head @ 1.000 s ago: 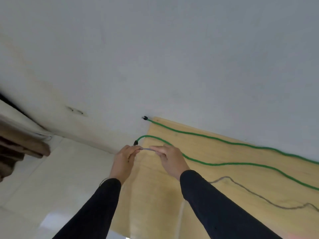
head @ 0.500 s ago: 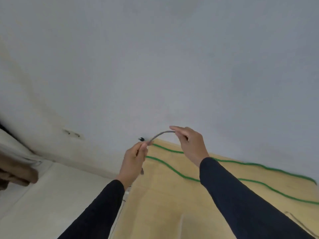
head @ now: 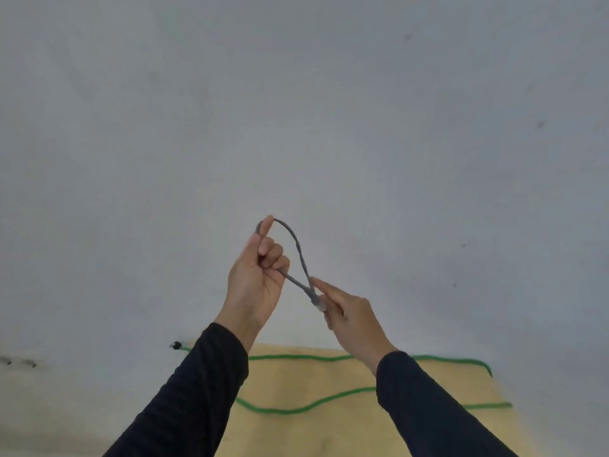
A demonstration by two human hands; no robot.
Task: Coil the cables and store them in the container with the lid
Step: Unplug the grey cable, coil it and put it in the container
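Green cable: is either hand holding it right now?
No: the green cable lies on the tan mat, while the left hand and right hand hold a loop of the grey cable.

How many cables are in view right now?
2. The grey cable is looped between the left hand and right hand; the green cable lies on the tan mat. Others may be out of frame.

tan mat (head: 329,433), green cable (head: 296,409) across it
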